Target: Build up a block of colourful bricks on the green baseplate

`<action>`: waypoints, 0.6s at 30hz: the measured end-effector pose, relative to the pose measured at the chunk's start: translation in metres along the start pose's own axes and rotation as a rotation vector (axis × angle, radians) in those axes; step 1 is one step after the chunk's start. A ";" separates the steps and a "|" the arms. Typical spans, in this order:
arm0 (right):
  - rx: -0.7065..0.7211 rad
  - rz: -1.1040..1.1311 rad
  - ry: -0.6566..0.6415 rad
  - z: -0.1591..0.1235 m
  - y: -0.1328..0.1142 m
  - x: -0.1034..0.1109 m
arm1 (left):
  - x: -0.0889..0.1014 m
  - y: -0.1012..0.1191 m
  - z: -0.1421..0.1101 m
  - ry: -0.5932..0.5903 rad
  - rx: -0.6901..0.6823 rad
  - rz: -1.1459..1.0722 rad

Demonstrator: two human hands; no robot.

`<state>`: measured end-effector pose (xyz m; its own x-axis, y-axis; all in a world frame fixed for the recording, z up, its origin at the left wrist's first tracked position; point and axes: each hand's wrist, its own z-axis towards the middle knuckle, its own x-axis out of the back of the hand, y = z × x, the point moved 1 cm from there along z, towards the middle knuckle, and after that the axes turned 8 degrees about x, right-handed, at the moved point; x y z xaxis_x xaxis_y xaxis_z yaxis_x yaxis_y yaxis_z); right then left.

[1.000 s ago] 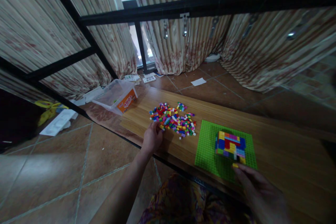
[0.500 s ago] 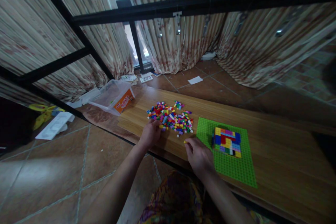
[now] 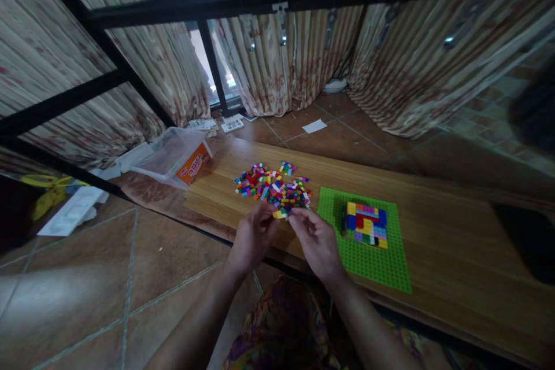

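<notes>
One left hand (image 3: 254,238) and one right hand (image 3: 318,244) meeting before one brick pile (image 3: 271,186), left fingers (image 3: 265,209) pinching one yellow brick (image 3: 278,214) between them, long axis running left to right, right fingers (image 3: 303,215) curling beside it, hold unclear, one brick block (image 3: 366,224) sitting on one green baseplate (image 3: 385,270)

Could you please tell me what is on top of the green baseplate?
A multicoloured brick build stands on the green baseplate, with bare studs around it; the plate's surface directly beneath is covered.
</notes>
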<state>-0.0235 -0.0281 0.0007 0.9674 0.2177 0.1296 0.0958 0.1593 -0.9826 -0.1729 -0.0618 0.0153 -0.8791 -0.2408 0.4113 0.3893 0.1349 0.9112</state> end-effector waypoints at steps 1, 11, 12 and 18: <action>-0.046 0.102 0.006 0.001 -0.004 -0.002 | -0.004 0.004 -0.004 -0.019 0.004 -0.085; -0.276 0.475 0.032 -0.001 -0.013 0.000 | -0.016 0.018 -0.011 -0.129 0.195 -0.497; -0.302 0.525 0.041 -0.002 -0.011 -0.001 | -0.016 0.017 -0.010 -0.134 0.211 -0.526; -0.365 0.643 0.044 0.004 -0.004 -0.005 | -0.020 0.005 -0.009 -0.157 0.340 -0.707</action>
<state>-0.0296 -0.0258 0.0046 0.8664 0.1203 -0.4846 -0.4286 -0.3188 -0.8454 -0.1512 -0.0652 0.0121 -0.9248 -0.2440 -0.2920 -0.3572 0.2926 0.8870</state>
